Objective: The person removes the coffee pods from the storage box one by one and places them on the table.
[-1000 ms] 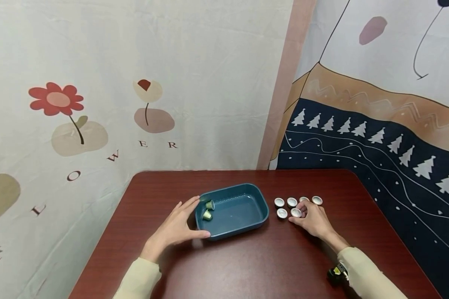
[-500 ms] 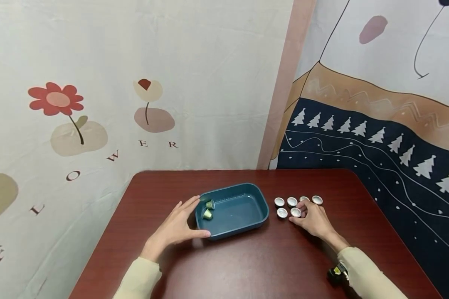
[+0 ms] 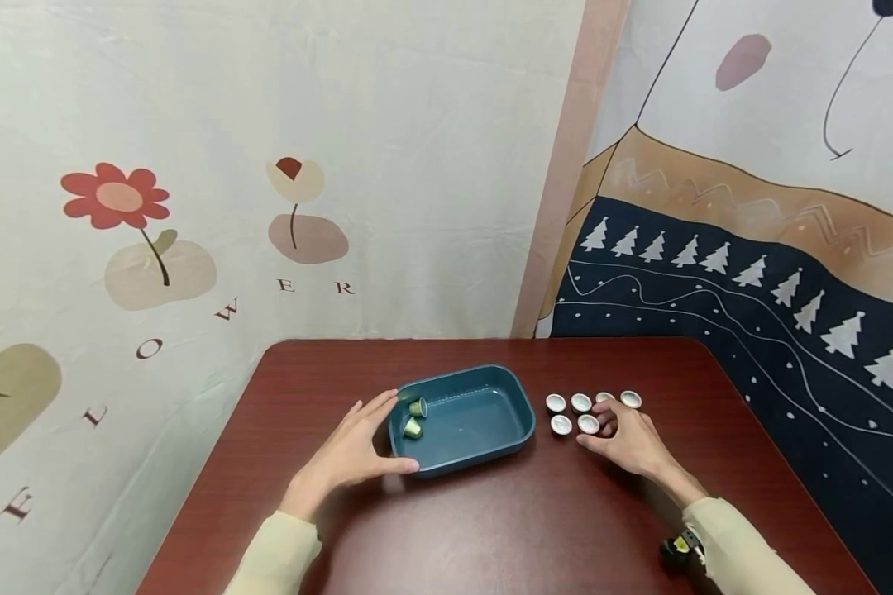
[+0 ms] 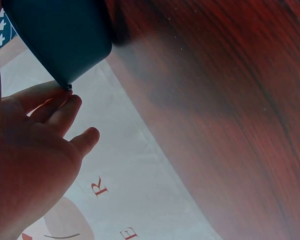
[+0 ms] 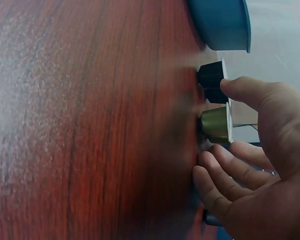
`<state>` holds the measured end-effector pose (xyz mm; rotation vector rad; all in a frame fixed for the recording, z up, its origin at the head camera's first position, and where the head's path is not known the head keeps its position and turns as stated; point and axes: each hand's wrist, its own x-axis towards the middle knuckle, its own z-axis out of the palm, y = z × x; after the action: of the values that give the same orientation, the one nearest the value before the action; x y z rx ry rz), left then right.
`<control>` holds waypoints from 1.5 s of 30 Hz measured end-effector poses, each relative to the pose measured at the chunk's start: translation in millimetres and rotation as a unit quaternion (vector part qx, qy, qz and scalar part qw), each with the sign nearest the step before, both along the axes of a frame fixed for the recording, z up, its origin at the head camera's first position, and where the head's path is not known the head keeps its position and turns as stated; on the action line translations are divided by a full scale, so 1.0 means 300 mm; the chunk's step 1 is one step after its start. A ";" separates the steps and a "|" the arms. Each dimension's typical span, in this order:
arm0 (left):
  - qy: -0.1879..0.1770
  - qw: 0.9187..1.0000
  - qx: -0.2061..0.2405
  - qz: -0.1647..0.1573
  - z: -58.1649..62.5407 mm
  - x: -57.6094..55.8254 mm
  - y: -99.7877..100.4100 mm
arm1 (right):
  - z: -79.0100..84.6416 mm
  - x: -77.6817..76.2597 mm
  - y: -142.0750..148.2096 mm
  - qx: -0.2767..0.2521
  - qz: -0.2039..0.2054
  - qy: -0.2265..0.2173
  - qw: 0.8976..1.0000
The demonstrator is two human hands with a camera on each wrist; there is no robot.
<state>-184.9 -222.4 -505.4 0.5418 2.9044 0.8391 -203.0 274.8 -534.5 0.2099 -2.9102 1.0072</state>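
Note:
A dark teal rectangular tray point(image 3: 465, 417) lies on the table with two green coffee capsules point(image 3: 417, 407) at its left end. My left hand point(image 3: 350, 442) spans that end, thumb at the near corner and fingertips at the far-left rim; the left wrist view shows fingertips right at a corner point(image 4: 65, 86). To the tray's right, several capsules stand lid up in two rows. My right hand point(image 3: 628, 438) surrounds the front-row right capsule point(image 3: 588, 424). In the right wrist view it is green point(image 5: 215, 125), with thumb and fingers spread around it and a gap on the thumb side.
Capsules with silver lids stand close by: one at the front left point(image 3: 561, 426), others in the back row, including one at its right end point(image 3: 630, 399). A dark capsule point(image 5: 211, 77) is beside the green one. A printed cloth point(image 3: 432, 165) hangs behind the table point(image 3: 446, 529).
My right hand has shifted slightly right and nearer to me, its fingers a little looser about the capsule, which stays in place. The left hand and tray have not moved.

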 end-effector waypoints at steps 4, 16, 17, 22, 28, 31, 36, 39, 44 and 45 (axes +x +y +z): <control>0.000 1.000 0.000 0.000 0.002 0.002 -0.001 | 0.009 0.007 0.011 0.005 0.005 0.007 1.000; -0.001 1.000 0.003 0.000 0.004 0.007 -0.002 | 0.088 0.015 0.041 -0.012 0.034 0.056 0.998; -0.001 1.000 0.003 0.000 0.004 0.008 -0.002 | 0.093 0.014 0.040 -0.011 0.035 0.055 0.998; 0.001 1.000 0.002 0.000 0.008 0.010 0.001 | 0.114 0.011 0.027 -0.009 0.046 0.046 0.998; 0.000 1.000 0.002 0.001 0.009 0.012 0.002 | 0.141 -0.002 0.000 -0.021 0.075 0.047 0.996; 0.000 1.000 0.002 0.001 0.010 0.012 0.002 | 0.156 -0.012 -0.018 -0.030 0.086 0.040 0.995; -0.002 1.000 -0.002 0.002 0.011 0.011 0.002 | 0.180 -0.024 -0.058 -0.037 0.101 0.025 0.994; -0.004 1.000 -0.002 0.003 0.011 0.011 0.002 | 0.191 -0.031 -0.084 -0.037 0.114 0.025 0.992; -0.003 1.000 -0.001 0.004 0.012 0.010 0.002 | 0.204 -0.051 -0.129 -0.048 0.144 0.024 0.988; -0.003 1.000 -0.002 0.003 0.012 0.010 0.002 | 0.207 -0.056 -0.139 -0.048 0.148 0.023 0.988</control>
<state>-181.9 -221.9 -501.8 0.5282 2.9029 0.8345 -219.7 233.0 -472.5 0.6662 -2.8352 1.1580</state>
